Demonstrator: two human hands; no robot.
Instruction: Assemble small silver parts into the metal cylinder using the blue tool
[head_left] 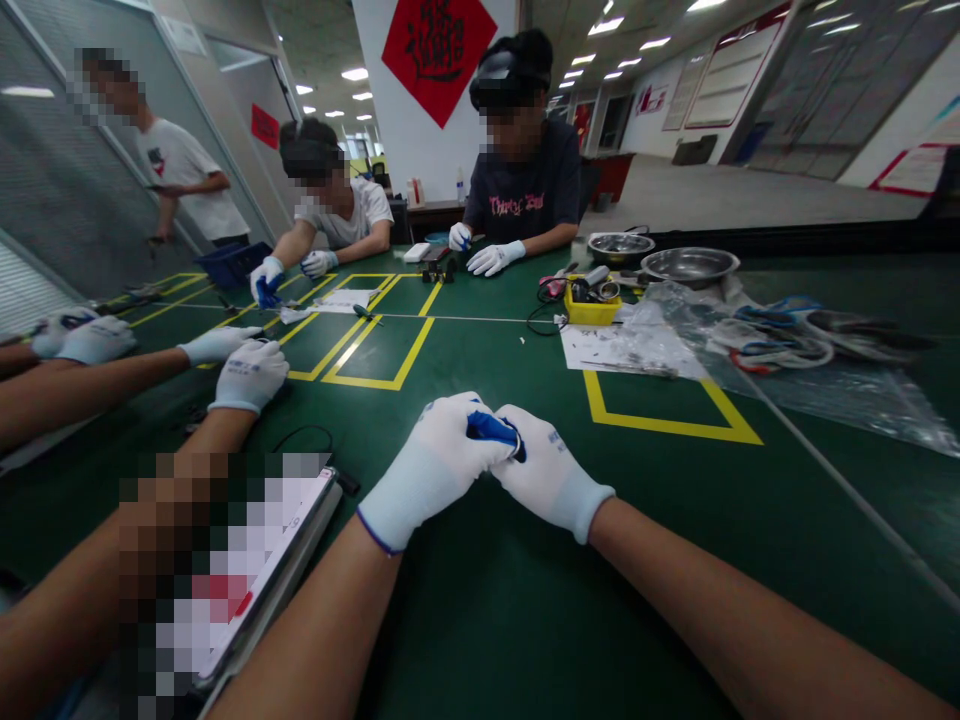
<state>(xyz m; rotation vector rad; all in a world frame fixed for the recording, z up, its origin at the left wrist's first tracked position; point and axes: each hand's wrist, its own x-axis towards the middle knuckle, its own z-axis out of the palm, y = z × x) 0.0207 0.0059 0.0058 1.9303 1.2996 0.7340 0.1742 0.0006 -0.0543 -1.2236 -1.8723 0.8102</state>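
Observation:
My left hand [446,450] and my right hand [544,465], both in white gloves with blue palms, meet above the green table [480,620]. The fingers of both are closed around a small dark ring-like part [518,445] with a light edge. Most of that part is hidden by the gloves, so its full shape cannot be made out. The left thumb and fingers press on it from the left, and the right fingers wrap it from the other side.
A yellow bin [592,308] with metal parts stands on white paper at the right, near steel bowls [690,265] and plastic bags [847,390]. Co-workers' gloved hands [251,375] are at the left, beside a tablet-like device [262,580]. People sit across the table.

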